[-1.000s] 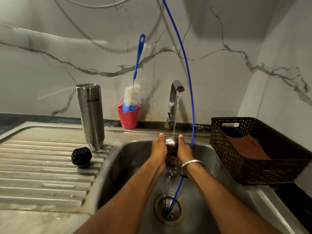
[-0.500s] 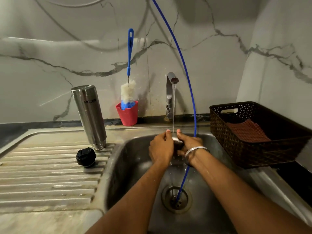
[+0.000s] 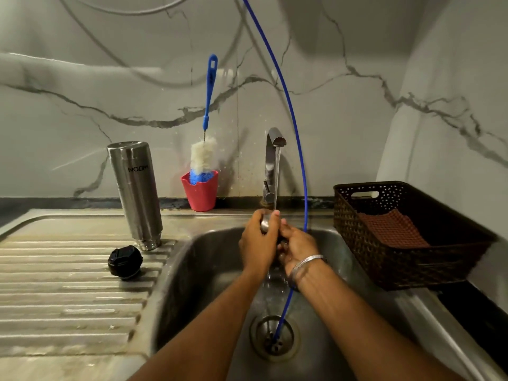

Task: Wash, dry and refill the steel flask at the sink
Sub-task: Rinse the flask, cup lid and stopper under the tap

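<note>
Under the tap [image 3: 275,149], both hands, left hand [image 3: 258,244] and right hand [image 3: 297,243], are curled tight around a small steel cup [image 3: 265,222] over the sink [image 3: 198,270].

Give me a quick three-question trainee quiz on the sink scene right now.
1. True or false: the steel flask stands mouth-down on the drainboard.
2. What lies beside it? A) black cap B) sponge C) spoon
3. What do the left hand and right hand hold under the tap?

Key: 1 true; 2 A; 3 a small steel piece, mostly hidden.
</note>
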`<action>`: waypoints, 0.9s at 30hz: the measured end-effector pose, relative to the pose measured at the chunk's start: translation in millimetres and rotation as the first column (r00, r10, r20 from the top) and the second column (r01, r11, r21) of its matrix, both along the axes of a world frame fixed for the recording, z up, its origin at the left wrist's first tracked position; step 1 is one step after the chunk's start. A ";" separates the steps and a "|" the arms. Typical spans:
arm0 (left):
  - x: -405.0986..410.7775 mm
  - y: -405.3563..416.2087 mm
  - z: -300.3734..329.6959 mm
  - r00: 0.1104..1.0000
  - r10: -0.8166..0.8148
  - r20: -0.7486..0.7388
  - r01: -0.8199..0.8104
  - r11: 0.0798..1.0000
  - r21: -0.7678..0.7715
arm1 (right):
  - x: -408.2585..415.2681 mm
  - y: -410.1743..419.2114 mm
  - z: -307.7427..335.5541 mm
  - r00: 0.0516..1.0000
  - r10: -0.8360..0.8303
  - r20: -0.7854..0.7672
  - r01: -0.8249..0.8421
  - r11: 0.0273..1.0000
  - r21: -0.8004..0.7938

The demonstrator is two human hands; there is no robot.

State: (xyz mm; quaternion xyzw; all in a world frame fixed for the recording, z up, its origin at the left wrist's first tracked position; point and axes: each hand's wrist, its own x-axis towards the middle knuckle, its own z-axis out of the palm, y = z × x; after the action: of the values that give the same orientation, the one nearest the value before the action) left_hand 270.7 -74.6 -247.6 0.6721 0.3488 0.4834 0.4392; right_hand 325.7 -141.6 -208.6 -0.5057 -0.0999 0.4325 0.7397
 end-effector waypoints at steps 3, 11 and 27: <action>-12.4 2.1 -6.7 0.983 0.087 -0.160 -0.028 0.940 0.339 | 3.0 -2.1 -2.5 0.998 0.053 0.023 -0.053 0.999 -0.008; 1.7 12.3 14.1 0.988 -0.151 0.030 0.144 0.838 -0.527 | 7.6 -11.1 -1.9 0.727 0.097 0.680 -0.060 0.995 -0.077; -6.3 16.4 4.3 0.978 -0.141 0.151 0.199 0.839 -0.506 | 13.7 -0.8 -9.3 -0.064 0.324 0.944 0.065 0.945 -0.320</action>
State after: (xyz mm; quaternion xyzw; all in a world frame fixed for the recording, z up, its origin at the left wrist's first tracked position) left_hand 264.4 -58.2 -243.3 0.5301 0.3807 0.3664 0.6632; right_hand 339.3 -142.4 -217.9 -0.7418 -0.5925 0.0092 0.3140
